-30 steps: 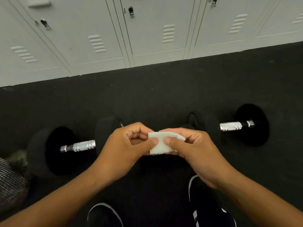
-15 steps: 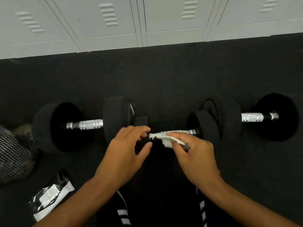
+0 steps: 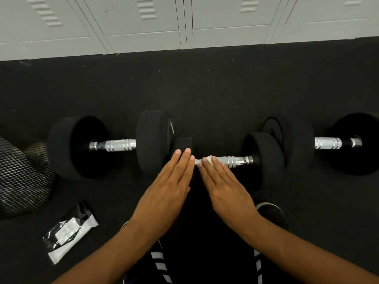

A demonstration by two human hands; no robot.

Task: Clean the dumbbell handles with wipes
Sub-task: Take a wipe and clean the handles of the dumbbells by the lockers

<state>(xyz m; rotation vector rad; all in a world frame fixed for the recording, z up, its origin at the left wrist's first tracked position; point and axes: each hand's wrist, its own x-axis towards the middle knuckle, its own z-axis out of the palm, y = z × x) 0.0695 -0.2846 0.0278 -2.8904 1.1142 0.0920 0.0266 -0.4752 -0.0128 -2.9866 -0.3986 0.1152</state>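
Change: both hands have flattened out since half a second ago; the right no longer pinches the wipe but lays straight fingers over it, and the left has gone from spread and curled to straight, with its fingers together.
Left hand [image 3: 168,186]: fingers straight and held together, tips resting at the small left weight of the near dumbbell; it holds nothing.
Right hand [image 3: 226,186]: fingers straight, pressing the white wipe [image 3: 208,158] down onto the handle; the grip is flat, not curled.
Wipe: folded over the left end of the near handle, mostly hidden under the fingertips.
Near dumbbell handle [image 3: 233,160]: chrome, lying left to right on the black floor [image 3: 205,89]; its right part is bare up to the black weight [image 3: 264,158].
Left dumbbell [image 3: 112,144]: on the floor towards the left edge, just behind the left hand, chrome handle uncovered.
Right dumbbell [image 3: 328,142]: at the right edge of the floor, its inner weight just behind the near dumbbell's weight.
Wipes packet [image 3: 69,232]: black-and-white pouch lying flat at the floor's lower left, well apart from the hands; I cannot tell what is inside.
Mesh bag [image 3: 22,177]: dark netting at the left edge; contents hidden.
Lockers [image 3: 184,21]: pale doors along the far edge of the floor.
Shoe [image 3: 270,214]: dark toe beside the right wrist.
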